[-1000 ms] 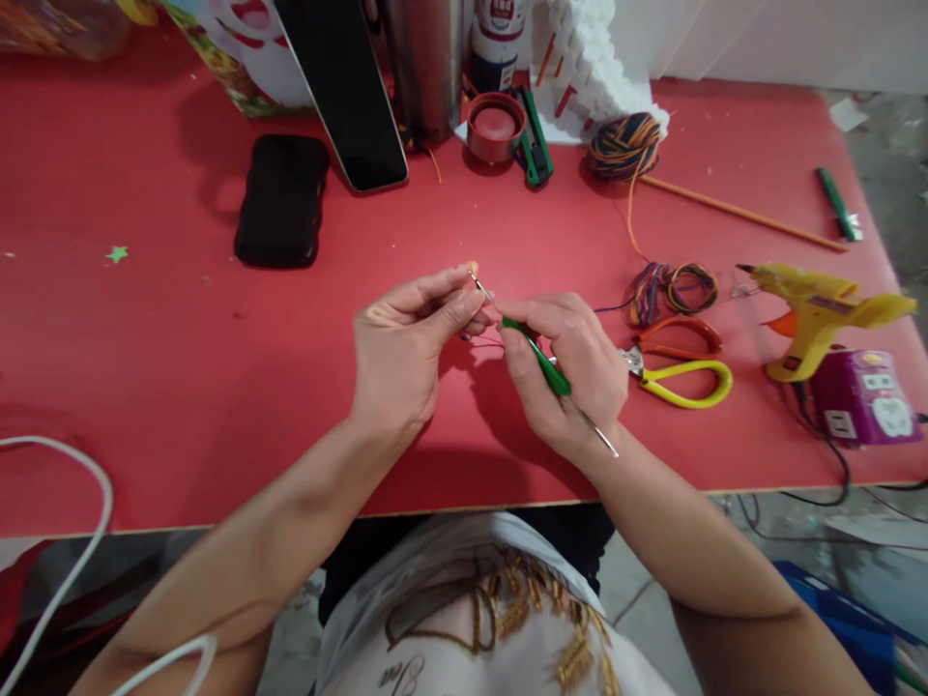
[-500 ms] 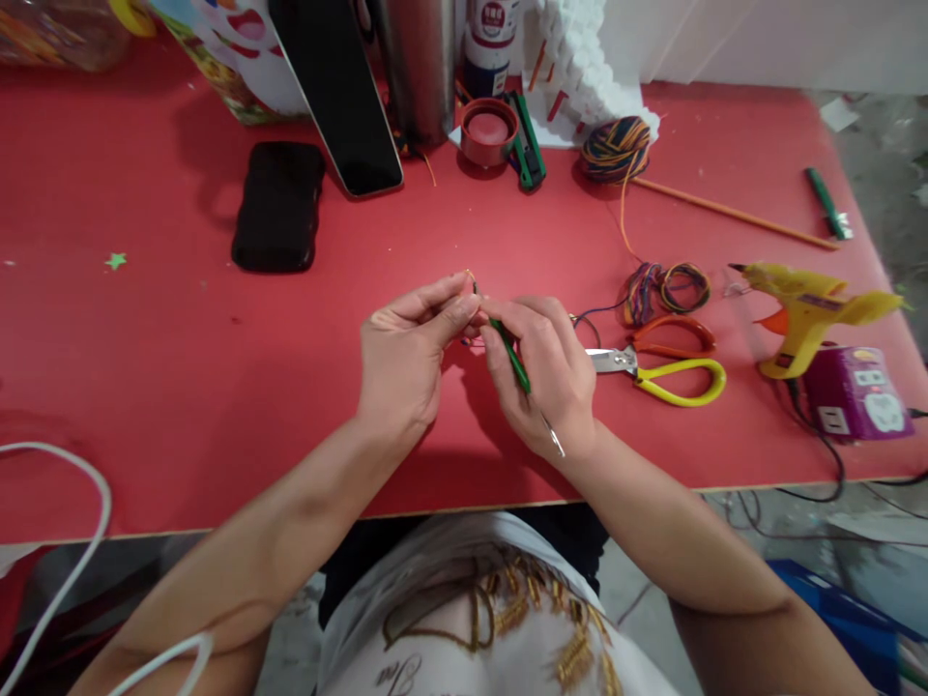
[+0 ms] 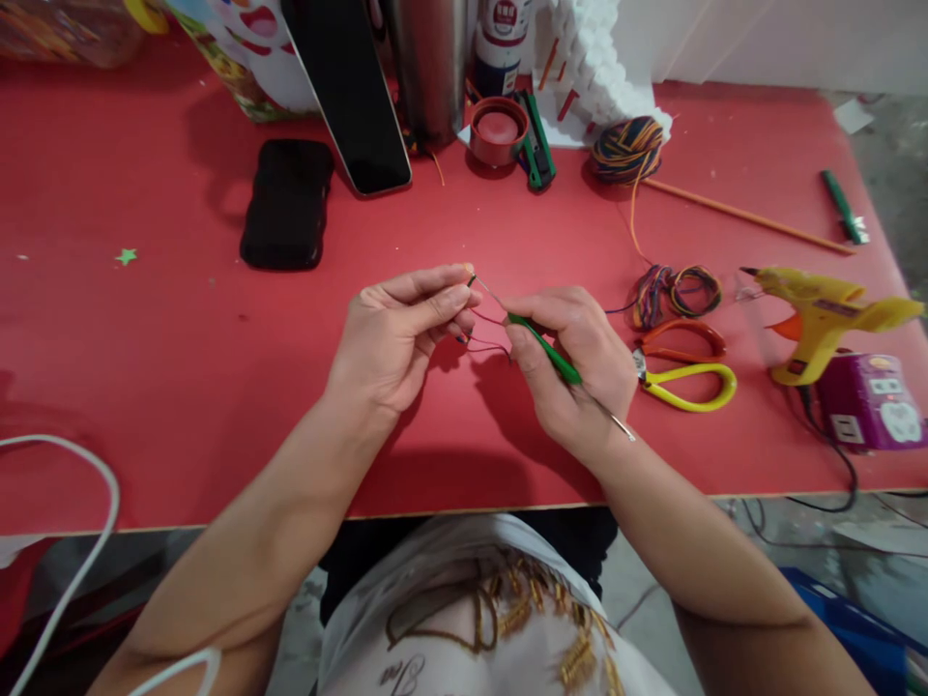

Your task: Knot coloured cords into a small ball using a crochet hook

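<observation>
My left hand (image 3: 395, 338) pinches a tiny bit of multicoloured yarn work (image 3: 471, 280) between thumb and forefinger, mostly hidden by the fingertips. A dark red strand (image 3: 491, 317) runs from it toward my right hand (image 3: 598, 353). That hand is closed pen-like around a crochet hook (image 3: 551, 353) with a green grip and metal ends. The hook's thin left end reaches the yarn at my left fingertips. Right of the hands lie a small wound bundle of yarn (image 3: 652, 295) and scissors with one red and one yellow handle (image 3: 732, 387), their blades hidden behind my right hand.
Farther back on the red table (image 3: 174, 387) are a yarn ball (image 3: 627, 150), a thin orange stick (image 3: 754, 216), a green cutter (image 3: 537, 155), a black case (image 3: 286, 203) and a leaning phone (image 3: 355, 106). A yellow glue gun (image 3: 816, 333) and purple box (image 3: 862, 387) stand right.
My right hand has moved right and slightly down with the hook, away from my left fingers. The strand now shows between the hands. My left hand still pinches the yarn work.
</observation>
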Tool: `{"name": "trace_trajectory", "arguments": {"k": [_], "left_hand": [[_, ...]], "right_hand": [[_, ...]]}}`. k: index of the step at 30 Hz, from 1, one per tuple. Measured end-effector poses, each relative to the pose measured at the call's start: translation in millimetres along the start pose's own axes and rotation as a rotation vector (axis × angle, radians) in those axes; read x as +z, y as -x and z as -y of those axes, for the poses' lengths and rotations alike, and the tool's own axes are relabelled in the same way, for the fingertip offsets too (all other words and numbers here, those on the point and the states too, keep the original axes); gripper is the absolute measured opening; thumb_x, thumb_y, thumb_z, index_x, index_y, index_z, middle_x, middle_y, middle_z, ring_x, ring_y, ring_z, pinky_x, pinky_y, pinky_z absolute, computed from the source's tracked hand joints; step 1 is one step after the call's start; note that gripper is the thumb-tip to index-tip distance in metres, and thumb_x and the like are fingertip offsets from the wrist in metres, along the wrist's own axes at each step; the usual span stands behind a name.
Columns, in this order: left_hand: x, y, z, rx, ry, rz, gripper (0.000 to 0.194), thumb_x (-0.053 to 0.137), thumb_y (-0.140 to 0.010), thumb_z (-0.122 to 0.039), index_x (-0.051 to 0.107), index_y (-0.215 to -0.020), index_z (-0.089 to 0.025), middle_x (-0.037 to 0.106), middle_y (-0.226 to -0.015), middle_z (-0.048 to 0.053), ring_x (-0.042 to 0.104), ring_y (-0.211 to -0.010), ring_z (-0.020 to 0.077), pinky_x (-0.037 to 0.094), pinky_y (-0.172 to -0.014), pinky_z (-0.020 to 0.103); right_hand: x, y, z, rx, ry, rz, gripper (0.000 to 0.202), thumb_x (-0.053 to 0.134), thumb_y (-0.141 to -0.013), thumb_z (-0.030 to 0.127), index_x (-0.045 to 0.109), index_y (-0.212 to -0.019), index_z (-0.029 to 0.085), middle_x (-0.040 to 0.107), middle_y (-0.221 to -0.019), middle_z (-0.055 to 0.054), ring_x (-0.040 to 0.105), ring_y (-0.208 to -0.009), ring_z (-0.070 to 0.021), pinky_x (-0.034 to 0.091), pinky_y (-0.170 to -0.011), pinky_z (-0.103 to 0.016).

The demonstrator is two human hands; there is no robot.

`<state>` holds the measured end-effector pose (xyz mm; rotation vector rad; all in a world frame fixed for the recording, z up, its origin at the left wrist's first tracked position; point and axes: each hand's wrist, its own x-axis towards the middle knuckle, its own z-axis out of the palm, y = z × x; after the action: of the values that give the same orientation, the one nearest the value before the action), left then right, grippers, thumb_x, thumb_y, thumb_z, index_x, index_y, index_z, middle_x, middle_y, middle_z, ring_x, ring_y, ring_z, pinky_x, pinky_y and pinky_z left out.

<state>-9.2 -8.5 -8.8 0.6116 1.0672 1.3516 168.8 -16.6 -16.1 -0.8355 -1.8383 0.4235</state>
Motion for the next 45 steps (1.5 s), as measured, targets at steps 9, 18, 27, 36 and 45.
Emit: {"name": "trace_trajectory", "arguments": {"k": [9, 18, 27, 36, 45], "left_hand": [[-1.4, -1.6, -4.6, 0.007, -0.032, 0.009, 0.016, 0.087, -0.075, -0.005, 0.088, -0.086, -0.017, 0.082, -0.079, 0.005, 0.074, -0.063, 0.0104, 0.061, -0.062, 0.018], [5.5, 3.9, 7.8, 0.017, 0.026, 0.000, 0.018, 0.090, -0.071, -0.005, 0.087, -0.086, -0.016, 0.082, -0.078, 0.004, 0.073, -0.060, 0.0094, 0.062, -0.062, 0.017], [10.2, 4.7, 12.3, 0.003, 0.075, -0.014, 0.018, 0.091, -0.072, -0.007, 0.087, -0.085, -0.019, 0.082, -0.077, 0.001, 0.073, -0.063, 0.0087, 0.060, -0.062, 0.017], [8.9, 7.4, 15.7, 0.177, -0.005, -0.024, 0.026, 0.089, -0.074, -0.006, 0.088, -0.095, -0.022, 0.080, -0.074, 0.000, 0.073, -0.063, 0.0091, 0.061, -0.067, 0.020], [12.4, 8.4, 22.7, 0.171, 0.018, -0.034, 0.021, 0.091, -0.075, -0.009, 0.088, -0.092, -0.021, 0.084, -0.086, 0.001, 0.075, -0.067, 0.0098, 0.063, -0.069, 0.021]], "right_hand": [[-6.4, -1.3, 1.0, 0.039, -0.021, 0.020, 0.022, 0.066, -0.103, 0.016, 0.075, -0.120, 0.025, 0.082, -0.105, -0.004, 0.076, -0.098, -0.0202, 0.063, -0.091, -0.037], [1.5, 5.4, -0.4, -0.142, 0.185, -0.003, 0.025, 0.065, -0.101, 0.012, 0.068, -0.125, 0.020, 0.080, -0.110, -0.009, 0.076, -0.099, -0.0204, 0.065, -0.089, -0.035], [6.9, 11.3, -1.4, -0.143, 0.218, 0.005, 0.028, 0.061, -0.103, 0.014, 0.064, -0.130, 0.021, 0.078, -0.112, -0.011, 0.075, -0.101, -0.0233, 0.066, -0.090, -0.040], [4.6, 7.2, -2.5, -0.142, 0.137, 0.001, 0.028, 0.061, -0.102, 0.010, 0.067, -0.127, 0.021, 0.079, -0.109, -0.008, 0.076, -0.098, -0.0205, 0.066, -0.088, -0.036], [4.3, 6.3, -1.6, -0.122, 0.151, -0.033, 0.030, 0.063, -0.102, 0.010, 0.067, -0.129, 0.022, 0.080, -0.110, -0.009, 0.076, -0.100, -0.0218, 0.068, -0.088, -0.038]]}}
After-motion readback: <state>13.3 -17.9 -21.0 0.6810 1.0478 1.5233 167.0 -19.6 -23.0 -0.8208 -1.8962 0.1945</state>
